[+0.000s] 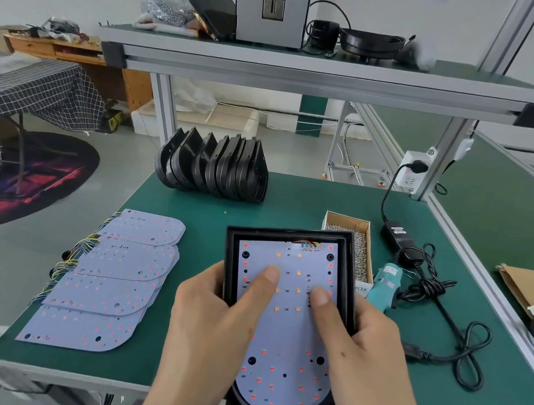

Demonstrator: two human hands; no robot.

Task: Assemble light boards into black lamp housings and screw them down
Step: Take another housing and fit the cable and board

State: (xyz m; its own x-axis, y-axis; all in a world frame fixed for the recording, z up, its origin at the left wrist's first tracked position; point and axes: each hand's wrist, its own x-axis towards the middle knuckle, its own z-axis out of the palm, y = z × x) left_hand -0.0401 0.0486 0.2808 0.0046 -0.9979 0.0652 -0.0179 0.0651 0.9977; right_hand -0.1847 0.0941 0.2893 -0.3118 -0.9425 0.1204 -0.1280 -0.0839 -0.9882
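I hold one black lamp housing [294,240] in front of me at the near edge of the bench [293,199], with a light board [287,339] lying inside it, wire end away from me and rounded end toward me. My left hand [207,324] grips the left wall of the housing, thumb pressing on the board face. My right hand [365,346] grips the right wall in the same way, thumb on the board. Both hands are clamped on the housing, set apart across its width.

Step in hand, as I judge it: seating the board flat in the housing. No screw is visible in any of the dark mounting holes, so fastening is not yet begun.

The next move calls for:
1. Confirming the board sits level and its holes line up with the housing posts; I cannot tell this from here.
2. Freeing the right hand while the left hand keeps the housing steady.
3. Taking a screw from the box of screws [355,245] just beyond the housing on the right.
4. Picking up the teal screwdriver [384,284] lying beside that box.

Spare boards [117,284] lie stacked to the left; empty housings [215,167] stand in a row at the far side.
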